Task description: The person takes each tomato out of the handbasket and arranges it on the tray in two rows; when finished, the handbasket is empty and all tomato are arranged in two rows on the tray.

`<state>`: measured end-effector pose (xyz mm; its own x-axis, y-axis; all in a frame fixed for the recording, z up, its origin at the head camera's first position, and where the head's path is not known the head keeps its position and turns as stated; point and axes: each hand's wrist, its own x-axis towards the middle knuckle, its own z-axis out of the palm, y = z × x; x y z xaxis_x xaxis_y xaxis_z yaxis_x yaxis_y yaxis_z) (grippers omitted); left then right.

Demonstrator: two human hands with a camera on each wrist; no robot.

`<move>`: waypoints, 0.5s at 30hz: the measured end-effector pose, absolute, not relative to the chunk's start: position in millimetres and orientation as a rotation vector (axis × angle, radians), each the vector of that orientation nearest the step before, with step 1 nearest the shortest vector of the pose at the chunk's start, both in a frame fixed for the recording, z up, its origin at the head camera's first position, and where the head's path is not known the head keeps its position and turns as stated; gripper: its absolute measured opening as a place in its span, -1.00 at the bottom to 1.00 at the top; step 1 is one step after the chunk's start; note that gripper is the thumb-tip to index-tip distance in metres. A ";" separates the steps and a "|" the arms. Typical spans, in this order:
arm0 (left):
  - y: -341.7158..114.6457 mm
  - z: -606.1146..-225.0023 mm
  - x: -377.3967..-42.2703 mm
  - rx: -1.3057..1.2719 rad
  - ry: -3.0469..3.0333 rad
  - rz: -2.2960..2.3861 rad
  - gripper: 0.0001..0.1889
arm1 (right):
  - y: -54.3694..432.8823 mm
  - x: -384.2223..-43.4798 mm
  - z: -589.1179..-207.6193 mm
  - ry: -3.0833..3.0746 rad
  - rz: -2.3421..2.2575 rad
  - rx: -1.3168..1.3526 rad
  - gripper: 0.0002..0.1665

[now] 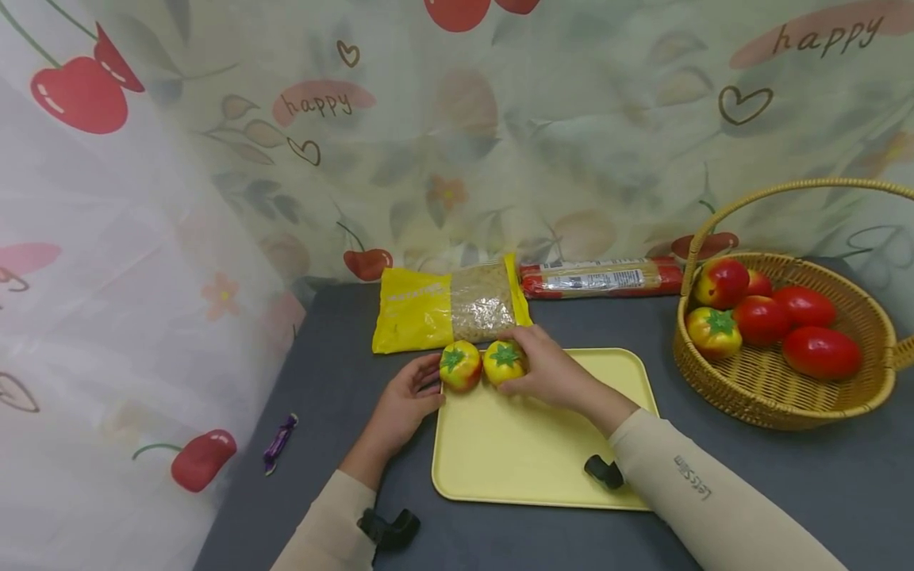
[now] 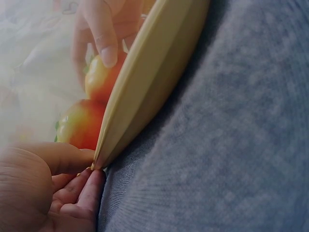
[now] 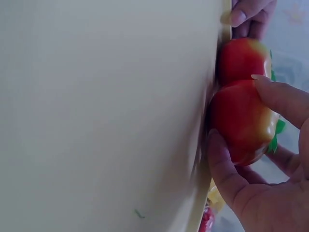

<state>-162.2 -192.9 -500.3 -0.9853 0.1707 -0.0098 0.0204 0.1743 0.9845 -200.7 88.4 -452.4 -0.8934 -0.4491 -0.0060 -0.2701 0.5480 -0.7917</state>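
Two yellow-and-red tomatoes with green star-shaped tops sit side by side at the far left corner of a pale yellow tray [image 1: 528, 452]. My right hand [image 1: 553, 371] holds the right tomato [image 1: 503, 363] between thumb and fingers; in the right wrist view that tomato [image 3: 241, 118] touches its neighbour. Beside the left tomato [image 1: 460, 366], my left hand [image 1: 401, 403] is at the tray's left edge. In the left wrist view, the thumb and fingers of the left hand [image 2: 58, 188] pinch the tray's rim [image 2: 116, 101]. Part of the right hand's grip is hidden from the head camera.
At the right stands a wicker basket [image 1: 764, 414] with a tall handle, holding several red fruits and another yellow tomato [image 1: 714, 333]. Behind the tray lie a yellow bag [image 1: 414, 311] and a long red packet [image 1: 607, 277]. A purple-wrapped candy [image 1: 280, 444] lies left.
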 end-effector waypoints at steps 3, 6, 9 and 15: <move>-192.8 -500.2 -162.3 0.194 2.314 1.939 -0.27 | 88.0 -199.5 -450.4 2.572 -1.262 -0.603 -0.09; -192.6 -499.3 -162.1 0.199 2.311 1.942 -0.27 | 88.1 -199.1 -449.5 2.570 -1.257 -0.603 -0.08; -192.7 -498.9 -162.0 0.200 2.310 1.941 -0.27 | 88.6 -199.0 -449.4 2.572 -1.254 -0.605 -0.07; -193.1 -498.1 -161.2 0.184 2.310 1.934 -0.27 | 94.1 -199.5 -449.3 2.573 -1.276 -0.606 -0.01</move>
